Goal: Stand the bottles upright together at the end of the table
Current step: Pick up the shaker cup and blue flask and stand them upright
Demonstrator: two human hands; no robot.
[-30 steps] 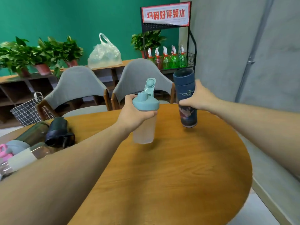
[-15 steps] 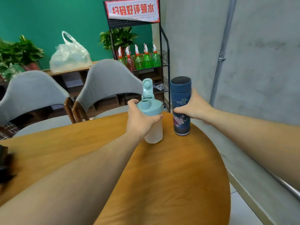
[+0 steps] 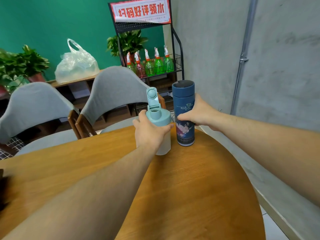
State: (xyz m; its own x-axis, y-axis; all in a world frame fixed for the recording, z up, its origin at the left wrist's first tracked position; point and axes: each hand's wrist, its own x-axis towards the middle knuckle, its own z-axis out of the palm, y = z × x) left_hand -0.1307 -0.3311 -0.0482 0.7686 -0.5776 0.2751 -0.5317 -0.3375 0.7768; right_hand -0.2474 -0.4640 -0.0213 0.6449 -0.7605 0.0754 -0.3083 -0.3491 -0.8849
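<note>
A frosted shaker bottle (image 3: 164,144) with a pale teal lid, its flip cap standing open, is upright on the wooden table (image 3: 199,187) near the far end. My left hand (image 3: 149,134) is wrapped around it just below the lid. Right beside it stands a dark blue flask (image 3: 184,104) with a flower print, its base on the table. My right hand (image 3: 200,112) grips the flask's middle from the right. The two bottles are a small gap apart.
Two grey chairs (image 3: 110,90) stand behind the table. A black wire rack (image 3: 174,54) with green spray bottles is beyond the table end. A concrete wall (image 3: 277,66) runs along the right. A dark blurred thing (image 3: 3,184) lies at the left edge.
Both hands have carried the bottles further toward the table's far end and set them down close together. The view has swung right, so the lying bottles on the left have left the frame.
</note>
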